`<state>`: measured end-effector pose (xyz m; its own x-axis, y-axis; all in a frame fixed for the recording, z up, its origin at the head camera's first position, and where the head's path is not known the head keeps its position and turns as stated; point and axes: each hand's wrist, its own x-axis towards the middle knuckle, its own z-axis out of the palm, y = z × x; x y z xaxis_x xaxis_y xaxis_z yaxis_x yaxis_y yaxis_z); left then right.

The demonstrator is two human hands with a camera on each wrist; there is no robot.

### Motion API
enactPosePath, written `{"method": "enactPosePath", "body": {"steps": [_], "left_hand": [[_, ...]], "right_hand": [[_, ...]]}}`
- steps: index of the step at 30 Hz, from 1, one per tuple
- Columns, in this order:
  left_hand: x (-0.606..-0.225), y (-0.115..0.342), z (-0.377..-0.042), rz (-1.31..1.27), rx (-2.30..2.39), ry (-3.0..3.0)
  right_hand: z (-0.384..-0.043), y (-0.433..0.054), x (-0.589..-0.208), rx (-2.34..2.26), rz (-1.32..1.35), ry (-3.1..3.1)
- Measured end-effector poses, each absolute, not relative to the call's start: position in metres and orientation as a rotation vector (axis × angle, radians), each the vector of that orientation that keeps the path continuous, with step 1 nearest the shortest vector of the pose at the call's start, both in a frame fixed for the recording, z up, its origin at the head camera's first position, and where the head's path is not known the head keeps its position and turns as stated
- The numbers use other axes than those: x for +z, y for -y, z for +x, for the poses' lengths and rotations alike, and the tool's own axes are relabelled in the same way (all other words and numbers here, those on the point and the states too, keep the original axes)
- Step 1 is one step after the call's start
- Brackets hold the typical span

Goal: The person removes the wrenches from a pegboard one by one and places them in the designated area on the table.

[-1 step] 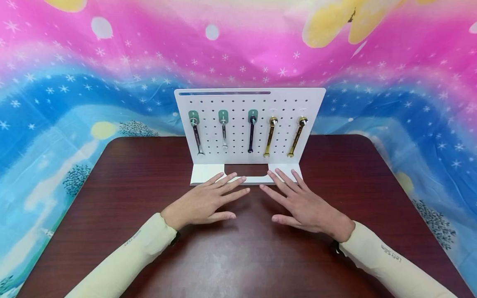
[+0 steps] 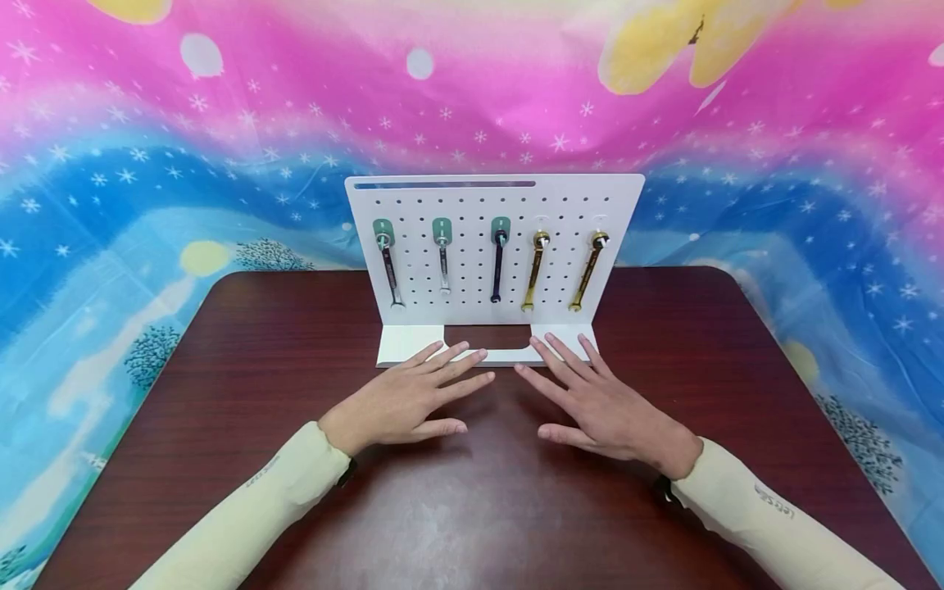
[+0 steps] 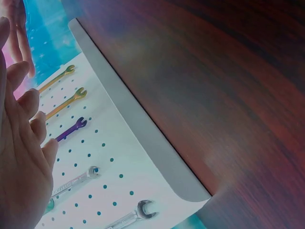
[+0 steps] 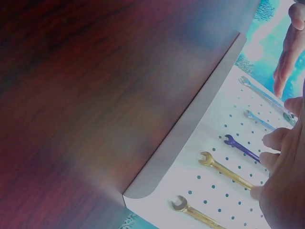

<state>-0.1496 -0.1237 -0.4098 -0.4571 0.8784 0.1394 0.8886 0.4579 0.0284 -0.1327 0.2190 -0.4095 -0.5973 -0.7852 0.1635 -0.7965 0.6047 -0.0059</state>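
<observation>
My left hand (image 2: 401,401) is held palm down with its fingers spread and straight, in front of the left part of a white pegboard stand (image 2: 472,270). On the other side my right hand (image 2: 612,406) mirrors it, fingertips overlapping the stand's base in the head view. Neither hand holds anything. Several combination wrenches hang in a row on the board: a silver wrench (image 2: 391,274) at far left, a shorter silver wrench (image 2: 444,266), a dark purple wrench (image 2: 497,266) in the middle, a gold wrench (image 2: 534,274) and another gold wrench (image 2: 587,274) at far right.
The stand rests on a dark reddish-brown table (image 2: 472,508), toward its far edge. Green hook plates (image 2: 442,225) carry the three left wrenches; the hooks on the right look clear. A colourful printed cloth (image 2: 295,123) hangs behind and around the table.
</observation>
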Motion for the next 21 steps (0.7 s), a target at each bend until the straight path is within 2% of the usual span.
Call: {"method": "enactPosePath", "body": {"steps": [21], "left_hand": [[-0.4054, 0.1245, -0.1510, -1.488, -0.167, 2.637]], "right_hand": [[-0.1340, -0.2224, -0.4069, 0.136, 1.278, 2.687]]}}
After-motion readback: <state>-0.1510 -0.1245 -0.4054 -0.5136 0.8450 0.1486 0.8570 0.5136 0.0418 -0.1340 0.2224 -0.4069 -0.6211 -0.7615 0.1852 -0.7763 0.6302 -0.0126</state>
